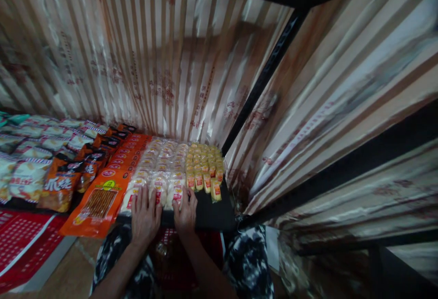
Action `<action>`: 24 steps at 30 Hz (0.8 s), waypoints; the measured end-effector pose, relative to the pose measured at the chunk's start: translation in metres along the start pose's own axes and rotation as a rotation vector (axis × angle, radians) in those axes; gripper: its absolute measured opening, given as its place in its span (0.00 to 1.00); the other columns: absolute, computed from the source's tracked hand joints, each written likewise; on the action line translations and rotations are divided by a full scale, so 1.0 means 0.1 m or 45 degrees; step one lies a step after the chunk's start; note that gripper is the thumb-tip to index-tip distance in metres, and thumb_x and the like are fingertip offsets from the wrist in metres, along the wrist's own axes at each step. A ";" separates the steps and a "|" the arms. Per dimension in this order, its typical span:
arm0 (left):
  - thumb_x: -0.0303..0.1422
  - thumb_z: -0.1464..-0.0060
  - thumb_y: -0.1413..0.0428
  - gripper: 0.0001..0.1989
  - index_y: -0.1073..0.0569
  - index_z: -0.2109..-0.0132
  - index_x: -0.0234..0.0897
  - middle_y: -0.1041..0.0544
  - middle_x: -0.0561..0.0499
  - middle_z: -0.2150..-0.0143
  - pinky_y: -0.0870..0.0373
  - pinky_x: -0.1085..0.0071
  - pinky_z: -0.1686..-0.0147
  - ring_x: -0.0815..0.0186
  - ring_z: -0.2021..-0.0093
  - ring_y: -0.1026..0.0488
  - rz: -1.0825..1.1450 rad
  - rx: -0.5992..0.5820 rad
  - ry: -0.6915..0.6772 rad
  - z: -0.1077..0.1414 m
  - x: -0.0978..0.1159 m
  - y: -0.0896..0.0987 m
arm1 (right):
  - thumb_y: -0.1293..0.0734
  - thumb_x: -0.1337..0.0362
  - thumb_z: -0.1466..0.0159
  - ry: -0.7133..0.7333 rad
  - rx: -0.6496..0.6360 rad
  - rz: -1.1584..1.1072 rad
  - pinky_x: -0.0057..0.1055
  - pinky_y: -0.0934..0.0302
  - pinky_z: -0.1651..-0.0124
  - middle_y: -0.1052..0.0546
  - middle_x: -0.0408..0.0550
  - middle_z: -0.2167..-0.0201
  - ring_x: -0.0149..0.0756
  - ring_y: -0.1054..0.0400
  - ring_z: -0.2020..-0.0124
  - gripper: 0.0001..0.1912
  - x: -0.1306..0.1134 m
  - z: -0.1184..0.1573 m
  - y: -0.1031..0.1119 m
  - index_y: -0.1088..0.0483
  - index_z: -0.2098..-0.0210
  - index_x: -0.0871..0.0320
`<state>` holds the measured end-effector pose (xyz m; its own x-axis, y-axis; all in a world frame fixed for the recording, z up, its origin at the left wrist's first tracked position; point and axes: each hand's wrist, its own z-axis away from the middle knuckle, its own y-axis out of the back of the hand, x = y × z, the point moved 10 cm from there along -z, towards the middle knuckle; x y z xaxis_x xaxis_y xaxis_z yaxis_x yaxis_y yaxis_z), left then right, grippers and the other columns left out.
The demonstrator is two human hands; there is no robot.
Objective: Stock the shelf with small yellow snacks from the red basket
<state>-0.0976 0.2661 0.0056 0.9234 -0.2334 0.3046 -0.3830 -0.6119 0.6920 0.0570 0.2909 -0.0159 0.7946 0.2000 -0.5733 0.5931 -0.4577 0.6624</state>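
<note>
White, round packaged pastries (166,171) in clear wrappers with red labels stand in rows on a dark shelf (214,214). My left hand (146,214) rests with its fingers stretched over the front ends of the left and middle rows. At the front of the right-hand row, my right hand (185,211) touches a packaged pastry (177,193), its thumb in front and its fingers along the right side. Neither hand lifts anything. Small yellow wrapped packs (204,164) sit in rows just right of my right hand.
Orange snack-stick packets (102,194) overlap the shelf's front edge to the left. Beyond them are orange-black bags (63,180) and white snack bags (30,176). A black shelf post (260,89) rises at the right, before printed sheeting (164,62). A red crate (25,239) stands lower left.
</note>
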 end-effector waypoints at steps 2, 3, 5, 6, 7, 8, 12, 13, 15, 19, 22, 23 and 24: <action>0.31 0.43 0.53 0.23 0.38 0.41 0.31 0.47 0.36 0.34 0.52 0.45 0.40 0.49 0.33 0.58 0.007 -0.007 -0.045 0.02 0.10 -0.02 | 0.42 0.56 0.35 0.007 0.039 -0.013 0.45 0.43 0.46 0.38 0.61 0.45 0.47 0.43 0.45 0.25 0.04 0.00 0.07 0.41 0.41 0.60; 0.30 0.43 0.52 0.22 0.37 0.42 0.31 0.46 0.35 0.35 0.51 0.46 0.40 0.49 0.33 0.57 0.010 -0.016 -0.075 0.03 0.16 -0.04 | 0.43 0.57 0.35 0.007 0.063 -0.021 0.44 0.43 0.46 0.37 0.61 0.46 0.46 0.42 0.45 0.24 0.08 -0.01 0.11 0.40 0.42 0.60; 0.29 0.44 0.52 0.20 0.34 0.44 0.33 0.42 0.36 0.36 0.50 0.46 0.40 0.49 0.34 0.55 0.021 -0.049 -0.137 0.04 0.28 -0.08 | 0.45 0.59 0.34 -0.003 0.105 -0.043 0.42 0.42 0.47 0.33 0.60 0.49 0.44 0.40 0.47 0.22 0.18 -0.03 0.18 0.37 0.45 0.61; 0.28 0.44 0.52 0.19 0.32 0.45 0.34 0.40 0.36 0.37 0.50 0.47 0.40 0.50 0.34 0.53 0.031 -0.067 -0.165 0.04 0.36 -0.11 | 0.46 0.60 0.34 -0.020 0.119 -0.051 0.41 0.41 0.48 0.31 0.59 0.52 0.43 0.38 0.49 0.21 0.25 -0.05 0.21 0.35 0.46 0.61; 0.27 0.44 0.52 0.18 0.31 0.47 0.35 0.38 0.37 0.39 0.49 0.47 0.41 0.50 0.35 0.51 0.042 -0.089 -0.189 0.03 0.43 -0.14 | 0.46 0.61 0.34 -0.039 0.122 -0.056 0.41 0.40 0.49 0.29 0.58 0.54 0.42 0.36 0.50 0.20 0.31 -0.07 0.22 0.34 0.48 0.62; 0.26 0.44 0.52 0.18 0.30 0.48 0.36 0.36 0.38 0.40 0.48 0.47 0.41 0.51 0.35 0.49 0.056 -0.108 -0.211 0.01 0.51 -0.18 | 0.47 0.61 0.35 -0.060 0.116 -0.059 0.40 0.38 0.51 0.28 0.57 0.56 0.42 0.34 0.53 0.20 0.38 -0.09 0.22 0.33 0.49 0.62; 0.26 0.44 0.53 0.17 0.28 0.50 0.38 0.29 0.42 0.45 0.47 0.48 0.41 0.52 0.39 0.41 0.113 -0.164 -0.272 -0.15 0.81 -0.33 | 0.47 0.63 0.36 -0.086 0.055 -0.057 0.39 0.36 0.54 0.25 0.56 0.59 0.40 0.31 0.58 0.21 0.52 -0.15 0.15 0.31 0.50 0.63; 0.26 0.44 0.53 0.17 0.27 0.50 0.38 0.29 0.43 0.45 0.47 0.48 0.41 0.52 0.40 0.40 0.121 -0.178 -0.283 -0.20 0.87 -0.38 | 0.47 0.63 0.36 -0.065 0.042 -0.062 0.39 0.36 0.53 0.25 0.56 0.58 0.41 0.31 0.57 0.21 0.52 -0.16 0.14 0.31 0.51 0.63; 0.27 0.44 0.54 0.17 0.27 0.50 0.37 0.29 0.43 0.45 0.48 0.47 0.41 0.52 0.40 0.40 0.127 -0.222 -0.304 -0.29 0.96 -0.49 | 0.48 0.64 0.36 -0.014 0.026 -0.085 0.39 0.35 0.52 0.24 0.56 0.57 0.40 0.30 0.56 0.21 0.52 -0.18 0.14 0.30 0.51 0.63; 0.25 0.44 0.56 0.19 0.27 0.50 0.36 0.29 0.42 0.45 0.48 0.47 0.41 0.53 0.39 0.41 0.102 -0.288 -0.333 -0.39 1.03 -0.64 | 0.49 0.64 0.35 0.002 0.073 -0.108 0.38 0.35 0.51 0.24 0.57 0.57 0.39 0.31 0.54 0.21 0.60 -0.24 0.28 0.30 0.51 0.62; 0.24 0.45 0.57 0.20 0.27 0.50 0.34 0.29 0.42 0.45 0.48 0.47 0.41 0.52 0.39 0.41 0.079 -0.306 -0.361 -0.40 1.04 -0.66 | 0.49 0.64 0.35 -0.043 0.084 -0.055 0.40 0.36 0.51 0.24 0.58 0.56 0.41 0.31 0.53 0.21 0.70 -0.31 0.37 0.29 0.52 0.63; 0.24 0.45 0.57 0.19 0.27 0.50 0.33 0.29 0.42 0.45 0.48 0.47 0.41 0.52 0.39 0.41 0.071 -0.313 -0.365 -0.41 1.05 -0.67 | 0.49 0.64 0.35 -0.050 0.065 -0.039 0.40 0.36 0.51 0.24 0.59 0.56 0.41 0.31 0.53 0.21 0.72 -0.32 0.36 0.29 0.53 0.64; 0.24 0.45 0.56 0.19 0.27 0.51 0.33 0.29 0.41 0.45 0.48 0.48 0.41 0.52 0.39 0.41 0.063 -0.322 -0.366 -0.41 1.05 -0.67 | 0.48 0.65 0.36 -0.052 0.048 -0.028 0.40 0.36 0.50 0.24 0.59 0.56 0.41 0.31 0.53 0.21 0.73 -0.34 0.35 0.29 0.53 0.64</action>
<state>0.0245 0.3137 0.0179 0.8593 -0.4822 0.1707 -0.3881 -0.3972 0.8316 0.1397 0.3188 -0.0183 0.7751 0.1750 -0.6071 0.6043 -0.4858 0.6315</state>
